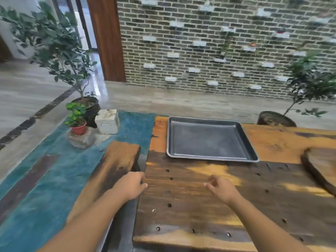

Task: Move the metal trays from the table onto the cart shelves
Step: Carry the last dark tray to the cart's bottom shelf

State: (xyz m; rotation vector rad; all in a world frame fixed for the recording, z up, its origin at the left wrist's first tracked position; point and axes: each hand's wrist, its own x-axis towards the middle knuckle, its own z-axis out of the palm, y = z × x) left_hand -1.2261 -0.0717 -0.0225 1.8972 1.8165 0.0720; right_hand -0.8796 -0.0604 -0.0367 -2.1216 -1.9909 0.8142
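A dark metal tray lies flat and empty on the far side of the wooden table. My left hand hovers near the table's left edge, fingers curled loosely, holding nothing. Over the middle of the table my right hand has its fingers bent and slightly apart, also empty. Both hands are well short of the tray's near rim. No cart is in view.
A wooden slab and a teal surface lie to the left, with a small red-potted plant and a white block. A round wooden board sits at the right. Large potted trees stand on the floor before a brick wall.
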